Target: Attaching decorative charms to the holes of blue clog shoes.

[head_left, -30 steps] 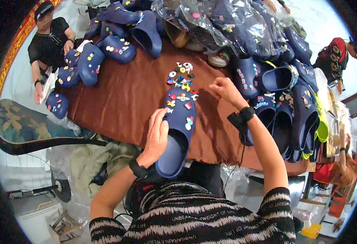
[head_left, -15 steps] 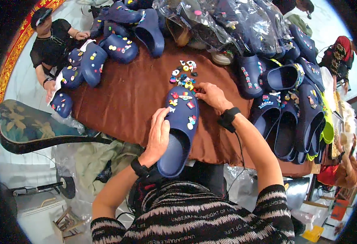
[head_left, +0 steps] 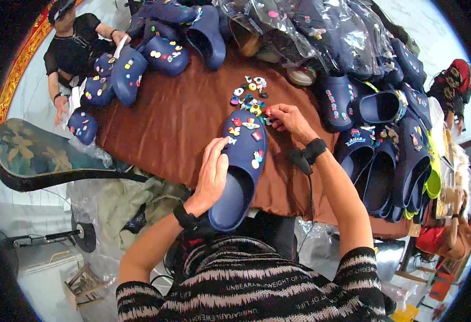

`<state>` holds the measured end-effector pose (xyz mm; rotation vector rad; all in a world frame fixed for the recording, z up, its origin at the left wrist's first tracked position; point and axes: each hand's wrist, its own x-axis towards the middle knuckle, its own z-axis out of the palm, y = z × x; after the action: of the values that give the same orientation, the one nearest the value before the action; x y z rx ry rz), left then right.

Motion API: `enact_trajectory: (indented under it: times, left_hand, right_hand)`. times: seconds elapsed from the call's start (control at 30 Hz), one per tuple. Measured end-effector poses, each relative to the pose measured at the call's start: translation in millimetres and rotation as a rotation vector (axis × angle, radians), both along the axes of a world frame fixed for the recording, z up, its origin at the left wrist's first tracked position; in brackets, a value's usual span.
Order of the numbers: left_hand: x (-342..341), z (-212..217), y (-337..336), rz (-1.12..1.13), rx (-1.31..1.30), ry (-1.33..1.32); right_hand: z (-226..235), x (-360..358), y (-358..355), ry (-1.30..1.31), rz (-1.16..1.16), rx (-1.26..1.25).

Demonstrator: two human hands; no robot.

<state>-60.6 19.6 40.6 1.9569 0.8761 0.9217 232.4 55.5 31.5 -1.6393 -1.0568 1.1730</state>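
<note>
A navy foam clog (head_left: 248, 153) lies in front of me, toe pointing away, with several colourful charms on its upper. My left hand (head_left: 213, 169) rests along its left side; the fingers are stretched out, their tips touching the upper beside a white charm (head_left: 231, 140). Just right of the toe, my right hand (head_left: 291, 122) pinches a small red charm (head_left: 269, 111) between thumb and fingertips. Beyond the toe sits a loose pile of small charms (head_left: 252, 101), mixed in colour, partly hidden by the clog.
Brown cloth (head_left: 176, 123) covers the table. More decorated navy clogs (head_left: 375, 155) crowd the right side, and others (head_left: 166, 56) stand at the far left. Plastic-wrapped clogs (head_left: 337, 37) are heaped at the back. A person (head_left: 77, 45) stands at the left; a dark patterned chair back (head_left: 48, 147) juts in there.
My right hand has drawn slightly right, away from the clog's toe, and the red charm now shows in its fingertips. My left hand stays on the clog. The whole view has shifted slightly.
</note>
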Motion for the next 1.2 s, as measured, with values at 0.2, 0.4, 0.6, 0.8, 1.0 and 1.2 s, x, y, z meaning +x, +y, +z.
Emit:
enact_trajectory:
  times: [0.2, 0.4, 0.6, 0.8, 1.0, 1.2]
  left_hand:
    - [2, -2, -2, 0.03, -0.082, -0.04]
    - [-12, -20, -7, 0.084, -0.268, -0.163]
    - [-13, -19, -12, 0.093, -0.281, -0.122]
    - [-11, -20, -10, 0.086, -0.282, -0.091]
    - [-12, -24, -10, 0.086, -0.225, -0.115]
    - [-11, -25, -10, 0.084, -0.178, -0.112]
  right_hand:
    - [19, -6, -7, 0.094, 0.048, 0.075]
    - [60, -39, -5, -0.012, 0.297, 0.031]
    - [69, -76, -8, -0.058, 0.511, -0.045]
    - [67, -96, -1, -0.263, 0.567, -0.08]
    - [80, -103, 18, -0.43, 0.708, -0.198]
    - [90, -116, 25, -0.648, 0.81, -0.303]
